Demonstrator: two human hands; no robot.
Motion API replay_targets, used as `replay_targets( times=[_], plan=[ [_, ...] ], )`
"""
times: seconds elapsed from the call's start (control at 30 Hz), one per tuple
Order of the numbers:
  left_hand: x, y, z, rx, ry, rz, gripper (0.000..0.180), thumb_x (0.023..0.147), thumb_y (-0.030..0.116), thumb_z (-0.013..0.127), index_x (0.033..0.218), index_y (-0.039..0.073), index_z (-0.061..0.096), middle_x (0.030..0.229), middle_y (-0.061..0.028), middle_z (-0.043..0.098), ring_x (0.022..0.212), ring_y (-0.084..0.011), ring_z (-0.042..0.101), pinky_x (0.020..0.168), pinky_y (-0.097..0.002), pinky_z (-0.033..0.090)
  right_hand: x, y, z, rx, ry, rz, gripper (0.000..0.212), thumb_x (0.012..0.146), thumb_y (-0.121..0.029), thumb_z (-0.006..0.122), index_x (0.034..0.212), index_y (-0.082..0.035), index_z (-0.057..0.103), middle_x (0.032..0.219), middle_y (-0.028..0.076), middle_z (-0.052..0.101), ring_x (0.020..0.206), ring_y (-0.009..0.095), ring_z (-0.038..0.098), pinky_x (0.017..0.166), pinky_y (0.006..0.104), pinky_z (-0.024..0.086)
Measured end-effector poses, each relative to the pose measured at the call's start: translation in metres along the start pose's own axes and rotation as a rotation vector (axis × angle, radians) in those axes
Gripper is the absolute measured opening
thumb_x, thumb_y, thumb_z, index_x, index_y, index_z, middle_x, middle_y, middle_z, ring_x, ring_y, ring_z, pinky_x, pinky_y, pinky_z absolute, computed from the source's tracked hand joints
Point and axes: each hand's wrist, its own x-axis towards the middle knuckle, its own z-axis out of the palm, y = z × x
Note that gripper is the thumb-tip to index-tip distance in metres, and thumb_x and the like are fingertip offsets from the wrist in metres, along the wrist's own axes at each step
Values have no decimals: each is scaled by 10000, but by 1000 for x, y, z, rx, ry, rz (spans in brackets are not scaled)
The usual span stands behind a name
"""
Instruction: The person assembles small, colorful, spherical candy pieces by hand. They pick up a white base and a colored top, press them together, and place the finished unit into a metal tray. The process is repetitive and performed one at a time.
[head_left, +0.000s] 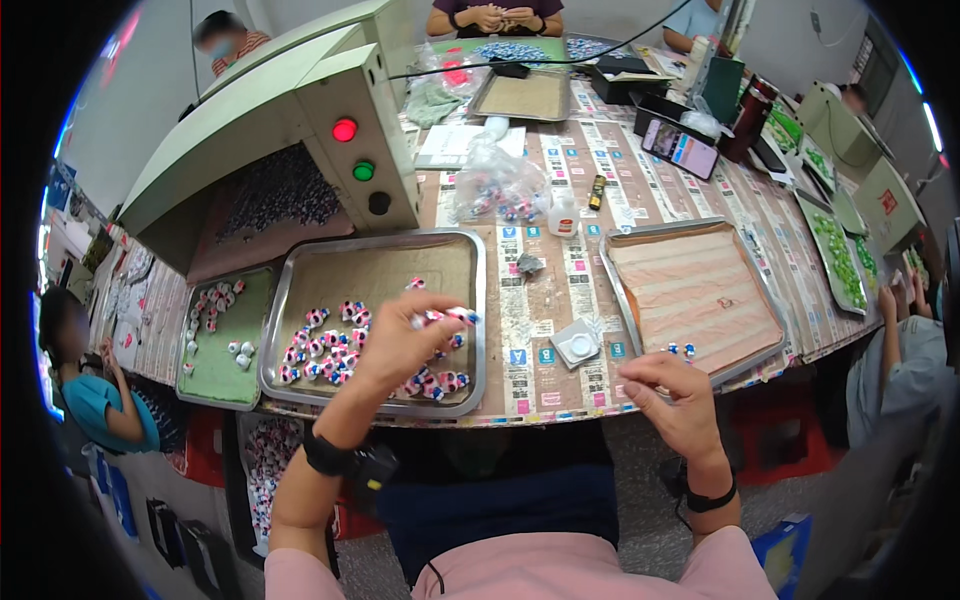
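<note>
My left hand is above the right part of a metal tray, its fingers closed on a small white, pink and blue figurine. Many similar small figurines lie in that tray on a brown lining. At the near edge of a second metal tray, my right hand has its thumb and fingers curled together. What it holds, if anything, is hidden. Small blue and white pieces show just beyond its fingertips. A small white square dish stands on the table between my hands.
A pale machine with lit red and green buttons stands at the left. Beside it, a green-lined tray holds white pieces. Further back are a plastic bag, a white bottle and a propped phone. Other people sit around the table.
</note>
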Motion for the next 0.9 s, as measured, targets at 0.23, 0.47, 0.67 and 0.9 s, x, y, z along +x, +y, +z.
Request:
replay_targets(
  times=[0.23,0.47,0.67,0.9],
  plan=[
    [49,-23,-14,647,36,182,280,707,104,761,963,1,714,785,-133,642,720,-251,621,685,-349,485,-3,47,-53,-356,338,138,147,822,-24,657,959,0,702,902,102,671,792,184,647,625,272,499],
    [39,-24,-9,374,105,124,188,811,95,692,976,8,674,687,-44,578,638,-125,567,521,-259,428,-3,61,-58,-493,126,51,170,773,-26,652,936,-10,696,926,132,653,902,314,596,832,381,461],
    [-22,14,15,-632,-30,-352,121,923,156,548,1004,67,531,766,-19,518,600,-108,494,432,-217,329,10,67,-51,-626,-27,83,186,787,-37,636,964,-16,687,926,136,639,852,317,586,795,397,466],
    [-82,2,44,-1173,-312,-544,146,922,15,479,1066,44,475,944,-89,540,774,-189,558,550,-277,441,17,45,-44,-15,-7,269,150,843,2,608,989,8,645,903,57,631,737,108,563,664,234,449]
  ],
)
